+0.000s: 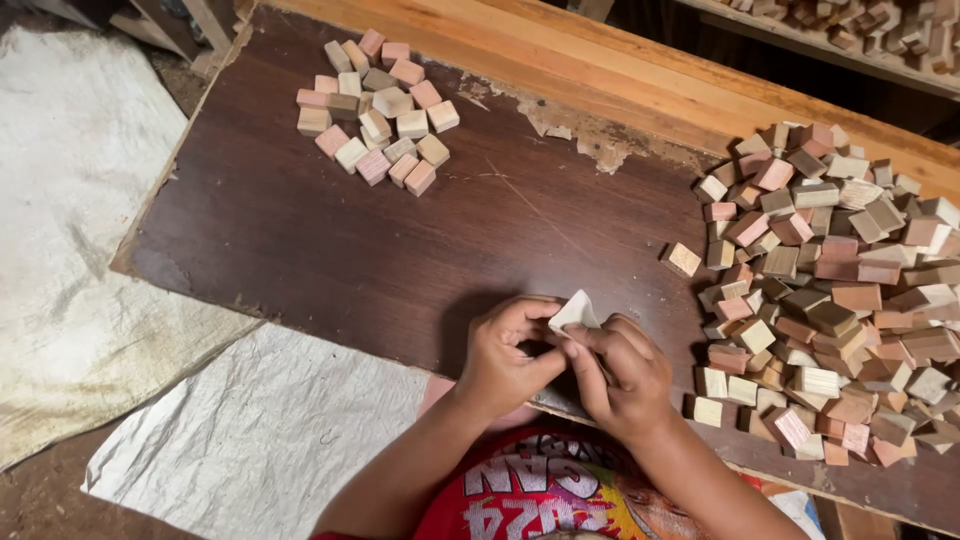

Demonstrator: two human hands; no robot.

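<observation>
The big pile of wooden blocks [830, 290] runs off the right edge. The pale piece [574, 312] is mostly hidden between the left hand [503, 357] and right hand [622, 375].

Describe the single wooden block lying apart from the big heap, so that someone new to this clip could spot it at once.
Start at the dark brown board and go to the big heap of wooden blocks on its right side. Just off the heap's left edge, above the right hand, lies the lone block. It is pale tan and lies clear of the heap, with bare board on its left side.
</observation>
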